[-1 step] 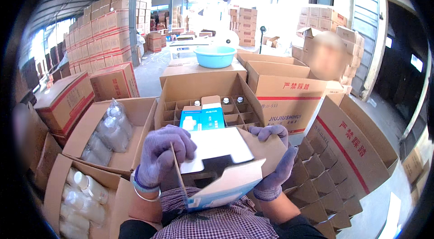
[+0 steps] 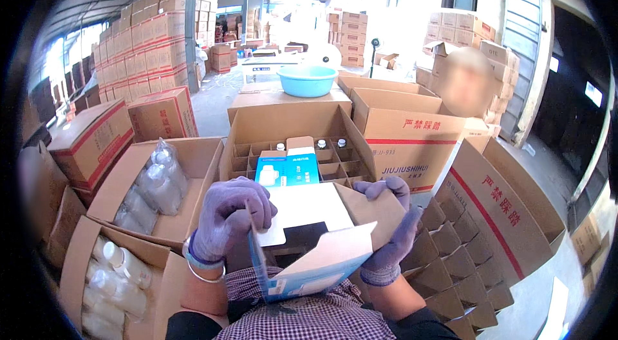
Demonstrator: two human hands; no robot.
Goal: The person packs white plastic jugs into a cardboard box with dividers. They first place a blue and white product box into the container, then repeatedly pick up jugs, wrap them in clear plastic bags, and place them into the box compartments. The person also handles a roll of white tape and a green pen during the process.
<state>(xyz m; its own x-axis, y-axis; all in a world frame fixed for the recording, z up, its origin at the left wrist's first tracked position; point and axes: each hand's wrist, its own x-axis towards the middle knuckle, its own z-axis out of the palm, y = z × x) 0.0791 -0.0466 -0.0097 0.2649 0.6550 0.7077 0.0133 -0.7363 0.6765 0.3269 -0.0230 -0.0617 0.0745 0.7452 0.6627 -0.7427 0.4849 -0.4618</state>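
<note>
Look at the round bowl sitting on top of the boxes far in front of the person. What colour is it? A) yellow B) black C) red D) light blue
D: the basin resting on the closed carton behind the divided box is plainly light blue, well beyond the small carton that the left hand and right hand hold.

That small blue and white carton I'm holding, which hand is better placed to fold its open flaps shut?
Probably the left hand: its fingers curl over the top edge of the carton, right beside the open flaps. The right hand cradles the carton's far side from beneath, so it looks better suited to steadying.
</note>
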